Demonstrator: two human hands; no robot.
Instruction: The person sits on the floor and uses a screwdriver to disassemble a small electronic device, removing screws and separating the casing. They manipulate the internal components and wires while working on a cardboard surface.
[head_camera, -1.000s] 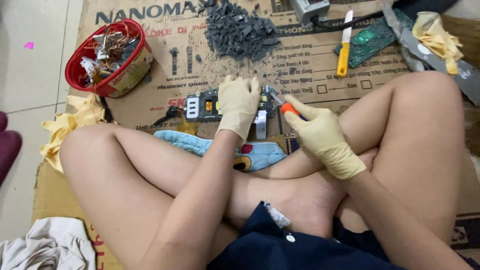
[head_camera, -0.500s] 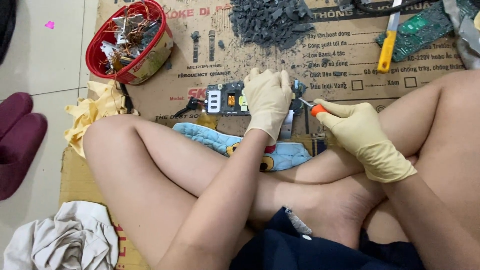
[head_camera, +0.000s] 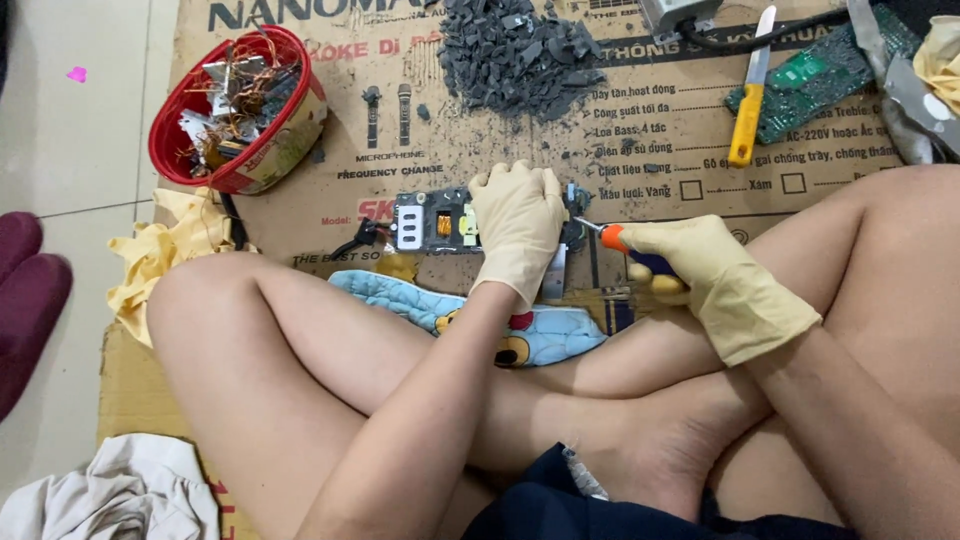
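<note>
Circuit board (head_camera: 432, 222) flat, screwdriver (head_camera: 630, 251) alongside

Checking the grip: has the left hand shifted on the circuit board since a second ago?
No. The left hand still presses the circuit board, same spot beside its yellow part; only the camera shifted.
</note>
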